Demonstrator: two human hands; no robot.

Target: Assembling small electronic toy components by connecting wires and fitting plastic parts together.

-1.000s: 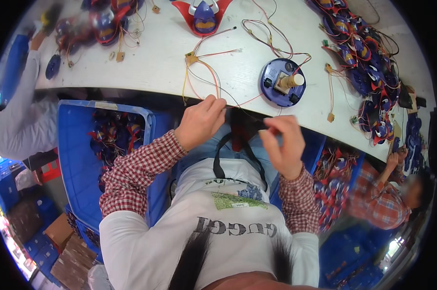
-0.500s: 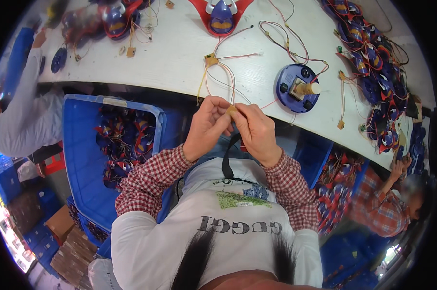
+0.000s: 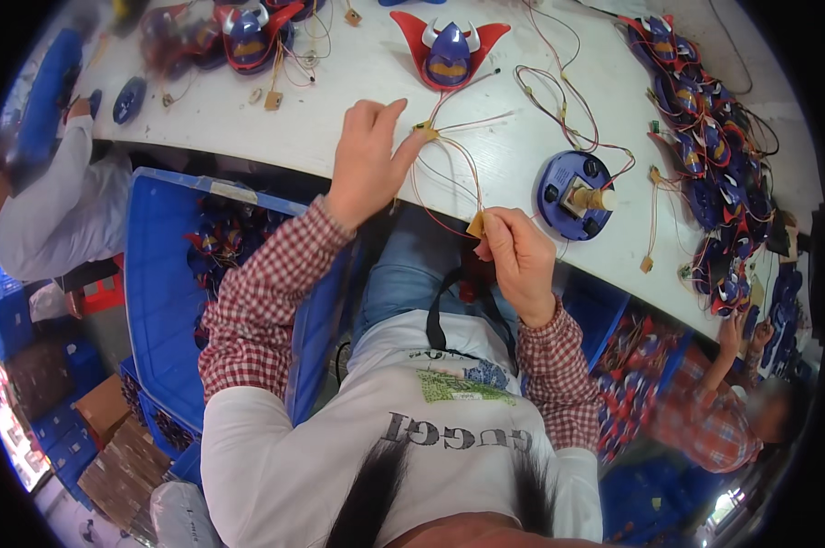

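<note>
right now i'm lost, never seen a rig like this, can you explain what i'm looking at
There is no machine: a person works bare-handed, seen from a fisheye camera worn on their own head, looking down, so straight edges bend. The right hand pinches a small yellow board; the left hand is open, its thumb at another small wired board. On the white table lie a red-and-blue horned piece, a round blue part and, at the right, a pile of similar pieces.

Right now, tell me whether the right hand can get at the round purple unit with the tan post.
Likely yes: the round purple unit lies on the white table just beyond the right hand, with nothing solid visible between. That hand pinches a small tan board, which could hinder a grasp.
</note>
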